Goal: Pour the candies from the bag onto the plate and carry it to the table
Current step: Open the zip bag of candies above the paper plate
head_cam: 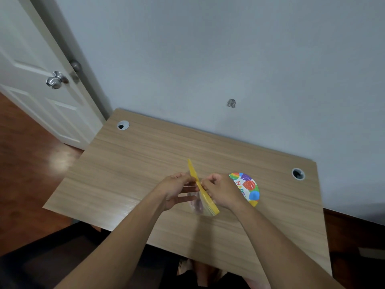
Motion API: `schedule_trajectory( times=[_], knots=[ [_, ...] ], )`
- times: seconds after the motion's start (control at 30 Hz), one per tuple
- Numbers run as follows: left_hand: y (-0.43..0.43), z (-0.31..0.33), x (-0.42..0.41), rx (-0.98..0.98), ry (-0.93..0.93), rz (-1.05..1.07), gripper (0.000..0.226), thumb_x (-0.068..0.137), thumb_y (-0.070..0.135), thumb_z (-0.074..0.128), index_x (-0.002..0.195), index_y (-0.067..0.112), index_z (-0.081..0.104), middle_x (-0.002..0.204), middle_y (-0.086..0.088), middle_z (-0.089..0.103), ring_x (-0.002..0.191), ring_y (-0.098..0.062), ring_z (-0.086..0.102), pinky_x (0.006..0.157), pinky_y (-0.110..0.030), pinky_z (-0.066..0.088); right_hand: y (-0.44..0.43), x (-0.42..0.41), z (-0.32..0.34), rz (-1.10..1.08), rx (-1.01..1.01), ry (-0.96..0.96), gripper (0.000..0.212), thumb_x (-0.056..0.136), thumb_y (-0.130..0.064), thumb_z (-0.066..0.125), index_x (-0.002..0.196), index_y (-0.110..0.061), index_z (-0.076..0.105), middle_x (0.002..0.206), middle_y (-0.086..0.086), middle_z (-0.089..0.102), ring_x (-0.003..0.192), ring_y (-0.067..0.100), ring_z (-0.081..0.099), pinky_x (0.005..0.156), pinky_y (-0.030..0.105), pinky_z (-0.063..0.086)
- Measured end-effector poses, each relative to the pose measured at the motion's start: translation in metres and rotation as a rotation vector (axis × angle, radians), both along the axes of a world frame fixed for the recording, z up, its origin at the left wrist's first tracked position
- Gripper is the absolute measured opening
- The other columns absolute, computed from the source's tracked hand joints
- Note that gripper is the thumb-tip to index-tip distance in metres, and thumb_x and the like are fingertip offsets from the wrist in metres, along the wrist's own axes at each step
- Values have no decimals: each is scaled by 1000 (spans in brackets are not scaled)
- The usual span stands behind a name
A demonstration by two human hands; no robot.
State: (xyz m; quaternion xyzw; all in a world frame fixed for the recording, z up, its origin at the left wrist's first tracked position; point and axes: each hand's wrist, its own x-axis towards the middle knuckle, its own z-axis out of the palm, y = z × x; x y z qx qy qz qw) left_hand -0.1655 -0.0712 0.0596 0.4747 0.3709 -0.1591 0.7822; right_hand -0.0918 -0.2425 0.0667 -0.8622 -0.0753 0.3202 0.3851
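Stage early | bag (205, 202) mid-frame above bench (129, 163), left hand (177, 189) and right hand (221, 190) pinching its yellow top strip | plate (249, 187) just right, no candies visible on it | pouring, carrying left

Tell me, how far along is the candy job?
Early. Both hands, left hand and right hand, grip the yellow-topped bag at its seal, apparently opening it. The balloon plate beside it shows no candies. Pouring and carrying the plate are left.

Bag (205, 197) left of plate (249, 188) — on desk (135, 163)
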Motion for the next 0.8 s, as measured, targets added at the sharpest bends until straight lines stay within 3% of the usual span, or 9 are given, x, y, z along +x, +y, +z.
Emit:
schedule_trajectory(
  times=[0.13, 0.27, 0.37, 0.5, 0.63, 0.8],
  knots=[
    [-1, -5, -8, 50, -39, -96, 13, 100, 17, 73, 91, 16, 65, 98, -13, 77, 97, -24, 78, 88, -41, 67, 1, -1, 1, 20, -29, 97, 51, 77, -79, 71, 99, -33, 72, 97, -3, 83, 89, 21, 78, 88, 46, 66],
    [-2, -6, -13, 101, -65, -164, 10, 101, 14, 73, 93, 13, 68, 100, -16, 79, 98, -23, 79, 100, -46, 63, 2, -2, -8, 10, -27, 149, 22, 92, -60, 70, 92, -38, 67, 84, 1, 82, 69, 26, 78, 85, 57, 68],
    [0, -8, -15, 138, -66, -157, 12, 101, 10, 71, 90, 13, 66, 97, -13, 80, 95, -20, 79, 93, -42, 66, 4, -2, -9, 20, -36, 110, 15, 100, -45, 67, 90, -34, 65, 75, -2, 76, 64, 22, 77, 79, 56, 69],
    [-7, -12, -10, 278, -69, -103, 29, 103, 3, 60, 77, 14, 59, 94, -13, 78, 88, -25, 78, 84, -38, 69, 12, -8, -1, 82, -108, -23, 19, 103, -38, 63, 90, -25, 65, 82, 2, 80, 75, 25, 83, 81, 51, 69],
    [-15, -15, -6, 427, -66, -68, 18, 96, 1, 64, 82, 9, 60, 84, -14, 75, 78, -25, 81, 90, -42, 69, 16, -10, 8, 191, -201, -137, 36, 105, -32, 58, 80, -11, 73, 76, 7, 82, 74, 25, 81, 79, 48, 66],
    [-21, -18, -8, 593, -78, -111, 11, 91, 14, 70, 83, 11, 65, 81, -5, 77, 84, -29, 84, 92, -51, 67, 13, -9, 12, 251, -243, -170, 42, 106, -29, 53, 77, -6, 72, 79, 13, 80, 80, 32, 78, 79, 45, 64]
  ],
)
